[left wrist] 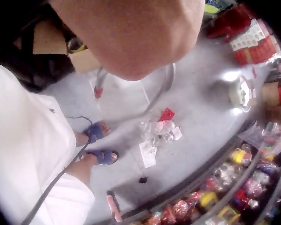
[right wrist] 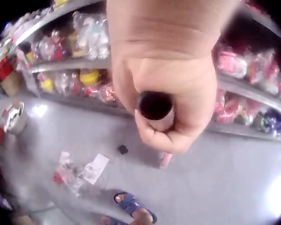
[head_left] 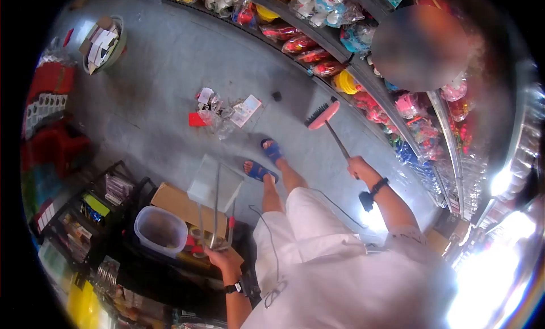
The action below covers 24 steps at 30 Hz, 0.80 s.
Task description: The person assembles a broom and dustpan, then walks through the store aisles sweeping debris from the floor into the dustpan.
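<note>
The broom head [head_left: 325, 116] was pink with black bristles [head_left: 315, 118]; the dustpan [head_left: 204, 187] was whitish, its handle [head_left: 216, 215] grey. Blue sandals [head_left: 273, 151] stood out against the blue-grey floor [head_left: 159, 62]. Shorts [head_left: 318, 215] and shirt [head_left: 352, 283] were white. Rows of dark marks patterned a white panel [head_left: 48, 107] beside red packaging [head_left: 51, 79].

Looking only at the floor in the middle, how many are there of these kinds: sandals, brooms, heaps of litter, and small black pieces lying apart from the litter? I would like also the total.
Blue sandals: 2
Broom with pink head: 1
Heap of litter: 1
Small black piece: 1
Total: 5
</note>
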Motion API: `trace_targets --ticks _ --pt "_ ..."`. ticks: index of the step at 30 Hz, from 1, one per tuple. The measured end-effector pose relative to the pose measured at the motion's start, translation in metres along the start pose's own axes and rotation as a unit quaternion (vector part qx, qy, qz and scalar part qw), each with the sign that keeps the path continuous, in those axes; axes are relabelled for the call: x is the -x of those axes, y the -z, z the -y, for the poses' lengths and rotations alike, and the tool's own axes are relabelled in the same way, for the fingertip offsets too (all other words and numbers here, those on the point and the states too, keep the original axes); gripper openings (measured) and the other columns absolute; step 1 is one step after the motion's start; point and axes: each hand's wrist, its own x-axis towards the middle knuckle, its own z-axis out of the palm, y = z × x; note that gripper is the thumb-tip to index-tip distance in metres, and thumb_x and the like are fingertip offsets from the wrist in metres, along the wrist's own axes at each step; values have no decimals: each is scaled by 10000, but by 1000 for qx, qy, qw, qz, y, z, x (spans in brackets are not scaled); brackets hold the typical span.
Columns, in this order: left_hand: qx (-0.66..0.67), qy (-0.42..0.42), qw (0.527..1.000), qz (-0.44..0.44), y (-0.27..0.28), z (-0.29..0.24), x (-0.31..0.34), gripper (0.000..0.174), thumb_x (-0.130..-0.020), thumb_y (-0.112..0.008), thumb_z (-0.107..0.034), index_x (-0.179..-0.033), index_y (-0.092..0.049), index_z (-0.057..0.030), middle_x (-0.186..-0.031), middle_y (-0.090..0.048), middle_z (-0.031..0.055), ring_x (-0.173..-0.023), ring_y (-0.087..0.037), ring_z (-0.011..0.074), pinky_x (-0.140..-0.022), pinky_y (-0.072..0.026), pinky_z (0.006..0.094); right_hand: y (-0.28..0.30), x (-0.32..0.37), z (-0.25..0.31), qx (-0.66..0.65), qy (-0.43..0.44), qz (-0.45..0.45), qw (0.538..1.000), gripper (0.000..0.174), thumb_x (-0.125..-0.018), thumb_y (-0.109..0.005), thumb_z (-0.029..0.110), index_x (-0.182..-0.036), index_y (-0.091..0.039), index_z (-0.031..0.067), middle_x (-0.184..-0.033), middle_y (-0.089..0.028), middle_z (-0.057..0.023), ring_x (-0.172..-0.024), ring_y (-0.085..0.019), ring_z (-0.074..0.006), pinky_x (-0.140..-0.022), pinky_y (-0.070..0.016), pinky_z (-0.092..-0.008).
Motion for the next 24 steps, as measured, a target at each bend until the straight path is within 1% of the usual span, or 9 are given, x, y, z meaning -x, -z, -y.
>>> trace_targets --ticks 1,2,3,4,8,16,19,22,24 --pt "0 0 1000 1 1 2 -3 444 -900 -432 -382 -1115 -509 -2 -1073 -543 89 -976 -520 217 -854 -416 343 -10 -44 -4 17 7 -1 1000 220 -773 -575 174 -617 -582 19 -638 -590 -135 -451 -524 -247 -382 -400 -377" --pt "0 -1 1000 1 2 3 -4 438 -900 -431 -381 -1109 -513 -4 -1063 -546 86 -974 -517 212 -857 -410 339 -25 -75 10 382 130 15 915 164 -730 -608 159 -655 -611 14 -668 -611 -144 -505 -559 -248 -442 -442 -359" --pt "1 -2 1000 0 3 5 -5 433 -899 -431 -380 -1102 -516 -7 -1054 -549 83 -973 -513 208 -859 -404 336 -42 -109 27 688 233 30 686 136 -686 -641 144 -693 -640 8 -697 -633 -152 -559 -595 -249 -502 -484 -341" --pt "2 4 1000 -7 -1 4 1 404 -895 -445 -385 -1061 -524 -24 -996 -549 68 -911 -520 199 -808 -417 328 -60 -168 21 742 212 92 630 150 -672 -662 172 -751 -689 47 -745 -659 -134 -695 -648 -257 -508 -477 -335" --pt "3 5 1000 -25 -6 2 6 344 -882 -476 -399 -950 -541 -68 -859 -551 36 -766 -532 180 -684 -443 316 -145 -13 110 267 130 -97 950 117 -729 -600 138 -757 -670 49 -804 -650 -189 -779 -645 -336 -666 -525 -406" --pt "-156 -88 984 -18 -13 10 0 418 -888 -427 -377 -1059 -523 -8 -1034 -544 77 -923 -522 226 -838 -400 339 -104 30 28 230 307 -161 909 280 -848 -419 195 -951 -534 -39 -754 -612 -241 -618 -608 -377 -565 -500 -434" --pt "-34 -4 998 -45 -28 -2 12 432 -890 -423 -382 -1059 -523 3 -1036 -553 87 -924 -528 221 -826 -406 337 -65 54 38 197 106 -119 967 271 -854 -438 210 -961 -528 -22 -918 -599 -267 -888 -582 -428 -747 -489 -474" --pt "-21 -12 999 -36 -23 8 9 423 -893 -422 -380 -1045 -527 0 -1034 -553 88 -928 -528 220 -817 -409 337 -50 20 49 161 45 -154 974 250 -834 -414 157 -947 -541 -27 -856 -608 -269 -771 -622 -375 -654 -497 -456" --pt "-35 -2 999 -24 -24 8 14 408 -895 -421 -371 -1045 -528 -6 -1040 -550 88 -935 -526 221 -816 -410 334 -65 -47 35 248 166 -241 924 247 -825 -416 141 -947 -546 -30 -885 -610 -267 -834 -620 -375 -675 -492 -474"
